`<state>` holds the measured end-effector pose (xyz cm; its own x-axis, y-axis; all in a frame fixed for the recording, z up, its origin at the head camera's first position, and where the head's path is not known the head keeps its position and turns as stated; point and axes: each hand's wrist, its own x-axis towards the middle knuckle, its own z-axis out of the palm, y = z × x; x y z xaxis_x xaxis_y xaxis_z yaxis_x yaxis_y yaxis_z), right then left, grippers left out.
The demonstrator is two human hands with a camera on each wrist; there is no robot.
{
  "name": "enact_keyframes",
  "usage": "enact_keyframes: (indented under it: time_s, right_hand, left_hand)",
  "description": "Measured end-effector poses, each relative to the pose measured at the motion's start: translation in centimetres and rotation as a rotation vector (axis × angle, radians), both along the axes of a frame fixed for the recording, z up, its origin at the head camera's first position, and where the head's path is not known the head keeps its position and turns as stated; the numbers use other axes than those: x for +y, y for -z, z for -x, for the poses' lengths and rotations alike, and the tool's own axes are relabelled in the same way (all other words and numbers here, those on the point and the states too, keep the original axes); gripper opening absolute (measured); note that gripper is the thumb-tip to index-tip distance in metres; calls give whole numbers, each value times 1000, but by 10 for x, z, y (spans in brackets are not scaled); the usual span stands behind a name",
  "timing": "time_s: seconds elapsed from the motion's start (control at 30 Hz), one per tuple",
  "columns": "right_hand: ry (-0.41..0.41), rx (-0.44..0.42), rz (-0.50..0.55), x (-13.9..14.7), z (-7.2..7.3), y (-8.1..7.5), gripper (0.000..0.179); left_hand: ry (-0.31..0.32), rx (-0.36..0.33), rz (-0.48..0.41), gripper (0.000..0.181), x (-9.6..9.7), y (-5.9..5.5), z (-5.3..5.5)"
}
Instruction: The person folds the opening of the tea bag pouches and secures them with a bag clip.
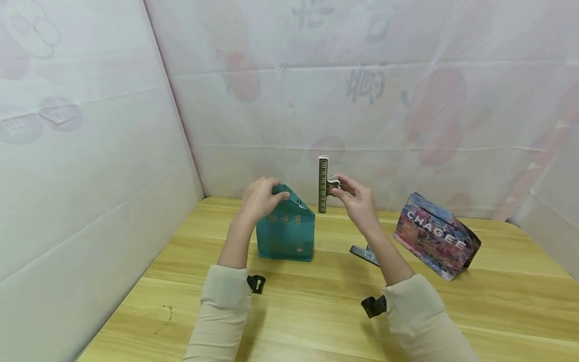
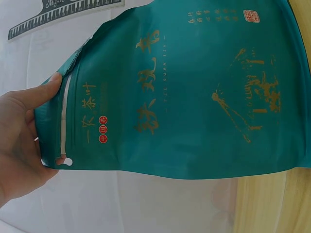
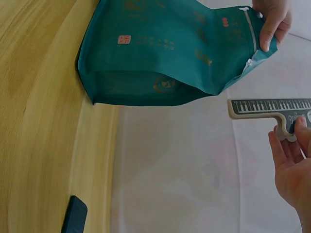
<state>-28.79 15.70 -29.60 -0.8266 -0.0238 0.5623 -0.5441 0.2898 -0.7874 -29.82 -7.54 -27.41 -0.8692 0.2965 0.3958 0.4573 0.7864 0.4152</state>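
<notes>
1. Left hand (image 1: 261, 199): thumb on the near face, fingers behind, pinching the upper edge of the teal bag (image 1: 286, 236), with only the bag's thickness between them. Side cloth (image 1: 90, 176) rose well apart on the left.
2. Teal bag stood upright on the wooden table (image 1: 325, 322), directly below those fingertips. Its upper edge peaked near the hand and sloped down rightward; a pale strip crossed it just below the grip.
3. Narrow gap between bag and held clip (image 1: 323, 186); the two did not touch. Clip hung in the air near the bag's upper right corner, long bar vertical, keyboard pattern showing.
4. Right hand (image 1: 358, 201): thumb and fingers nipped together on the clip's handle, bar projecting left of the fingertips. Rear cloth (image 1: 289, 120) hung behind, beyond the table's back edge.
5. Second clip (image 1: 363, 254) lay on the table, right end hidden by the right forearm.
6. Patterned bag (image 1: 436, 236), lettered CHAGEE, stood farther right, apart from the right hand. Wood ran past it toward the right edge.
</notes>
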Motion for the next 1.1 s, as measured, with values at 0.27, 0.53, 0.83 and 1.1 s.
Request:
enact_keyframes:
  time_s: [0.27,0.53,0.83,1.1]
  right_hand:
    - [-25,55,61,-10,4,3,33]
    - [-65,25,140,-12,13,4,34]
    - [-137,-47,191,-13,18,3,34]
    - [-160,-106,123,-15,24,9,37]
  left_hand:
    - [-11,-13,7,35,-3,0,0]
    - [-24,-9,17,35,-4,0,-1]
    - [-10,-16,3,35,-4,0,0]
    - [1,-25,0,35,-4,0,0]
